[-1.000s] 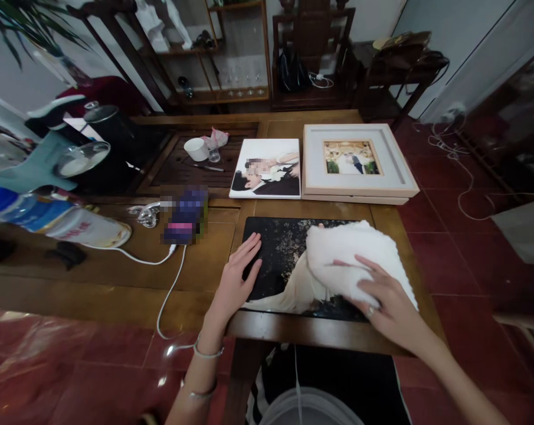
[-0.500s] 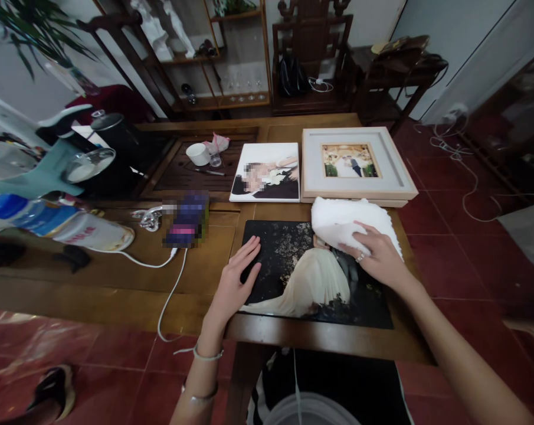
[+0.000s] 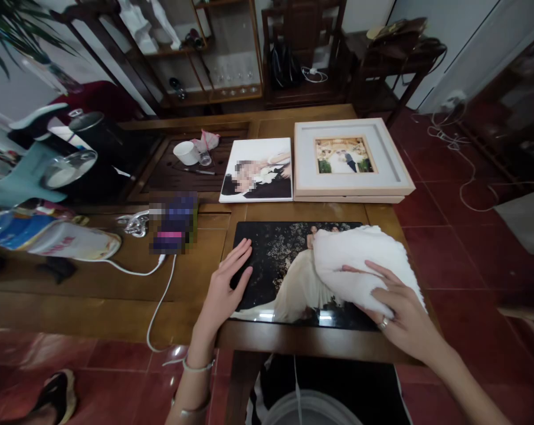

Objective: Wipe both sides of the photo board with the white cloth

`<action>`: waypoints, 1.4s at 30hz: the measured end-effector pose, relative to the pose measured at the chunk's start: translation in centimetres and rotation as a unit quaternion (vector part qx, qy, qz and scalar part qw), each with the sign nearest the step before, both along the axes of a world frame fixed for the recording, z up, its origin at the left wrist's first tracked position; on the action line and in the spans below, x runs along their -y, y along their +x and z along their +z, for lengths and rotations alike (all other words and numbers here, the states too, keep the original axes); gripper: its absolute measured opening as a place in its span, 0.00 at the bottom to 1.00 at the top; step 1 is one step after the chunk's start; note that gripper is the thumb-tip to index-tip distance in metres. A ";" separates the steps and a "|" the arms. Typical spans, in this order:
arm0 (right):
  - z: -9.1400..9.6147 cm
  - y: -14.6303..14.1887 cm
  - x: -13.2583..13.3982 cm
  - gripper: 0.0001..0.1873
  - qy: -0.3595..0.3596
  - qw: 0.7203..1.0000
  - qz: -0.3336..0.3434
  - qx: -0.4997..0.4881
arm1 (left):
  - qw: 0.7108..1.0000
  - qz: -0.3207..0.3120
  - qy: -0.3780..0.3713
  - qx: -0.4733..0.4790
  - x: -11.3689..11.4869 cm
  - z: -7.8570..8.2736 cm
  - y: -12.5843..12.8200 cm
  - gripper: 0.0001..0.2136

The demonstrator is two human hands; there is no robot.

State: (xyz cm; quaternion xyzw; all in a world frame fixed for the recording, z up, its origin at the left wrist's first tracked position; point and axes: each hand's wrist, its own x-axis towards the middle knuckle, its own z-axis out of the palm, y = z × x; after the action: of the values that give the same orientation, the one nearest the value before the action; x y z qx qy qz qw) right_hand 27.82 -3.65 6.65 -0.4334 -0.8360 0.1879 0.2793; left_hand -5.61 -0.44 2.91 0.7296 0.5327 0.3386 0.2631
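Note:
A dark glossy photo panel [image 3: 267, 265] lies flat at the table's front edge, showing a couple and a long pale gown. My left hand [image 3: 225, 283] rests on the panel's left edge, fingers stretched out and thumb apart. On the right half of the panel, my right hand [image 3: 399, 307] grips a folded white towel [image 3: 359, 260] and presses it against the surface. The towel covers the panel's upper right part and hangs past its right edge. Part of my right fingers is sunk in the towel's folds.
Behind the panel are a white-edged photo print [image 3: 258, 171] and stacked pale wooden frames [image 3: 353, 159]. To the left, a phone [image 3: 176, 224] trails a white cable near a large bottle [image 3: 72, 236]. A white cup [image 3: 186, 153] stands on the tea tray [image 3: 160, 171].
My right hand has drawn the towel down toward me and slightly right, uncovering the couple's heads at the panel's top. My left hand stays on the left edge. The view has shifted slightly.

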 end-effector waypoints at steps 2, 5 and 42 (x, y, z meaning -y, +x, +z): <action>0.2 0.0 -1.1 0.12 0.004 1.000 -0.006 0.001 | 1.000 -0.004 0.000 -0.005 0.0 0.0 0.0 0.20; 0.4 -0.5 -3.9 0.14 0.007 1.000 -0.018 0.006 | 1.000 -0.005 0.000 -0.006 0.0 0.1 0.0 0.21; 0.0 -2.3 -3.3 0.12 0.012 1.000 -0.019 0.017 | 1.000 0.009 0.014 0.025 0.1 0.1 0.3 0.19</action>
State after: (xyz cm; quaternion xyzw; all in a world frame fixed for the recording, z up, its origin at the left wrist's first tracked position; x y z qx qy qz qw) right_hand 25.48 -0.30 6.61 -0.4489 -0.8344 0.1655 0.2735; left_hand -5.29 -0.49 3.03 0.7194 0.5278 0.3670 0.2629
